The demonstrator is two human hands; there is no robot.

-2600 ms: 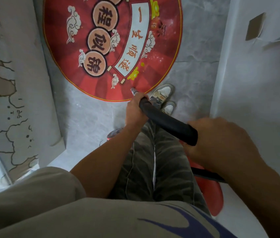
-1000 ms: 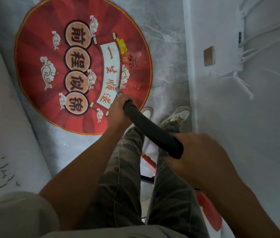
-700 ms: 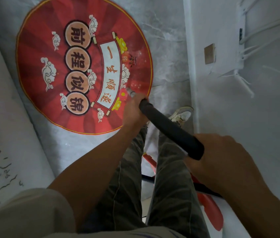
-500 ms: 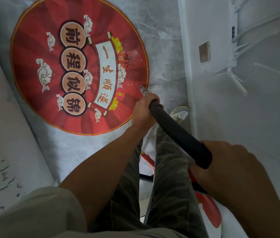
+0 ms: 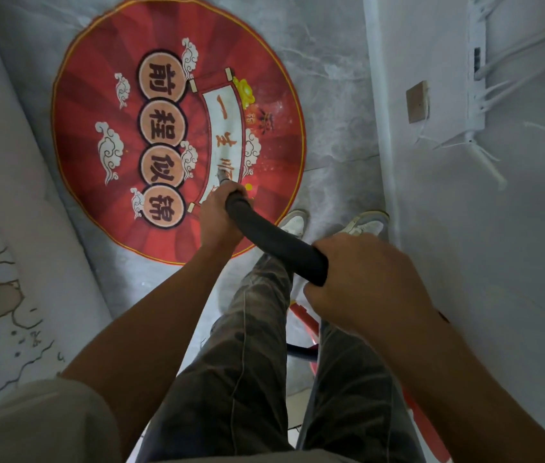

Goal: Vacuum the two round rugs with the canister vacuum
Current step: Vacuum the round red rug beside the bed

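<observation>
A round red rug (image 5: 97, 105) with Chinese characters and a white scroll lies on the grey floor ahead of me. My left hand (image 5: 219, 215) grips the front end of the black vacuum hose (image 5: 274, 242), with the metal nozzle tip (image 5: 221, 176) over the rug's white scroll. My right hand (image 5: 364, 282) grips the hose further back, near my waist. A red part of the canister vacuum (image 5: 304, 324) shows between and behind my legs. Only one rug is in view.
A white wall (image 5: 464, 228) runs close along the right, with a wall plate (image 5: 417, 101) and a white router (image 5: 476, 68) with antennas. A pale patterned surface (image 5: 4, 262) borders the left. My shoes (image 5: 366, 223) stand at the rug's near edge.
The nozzle and my left hand have swung left from the rug's right edge back onto the white scroll. My right hand followed with the hose, and my feet have shifted.
</observation>
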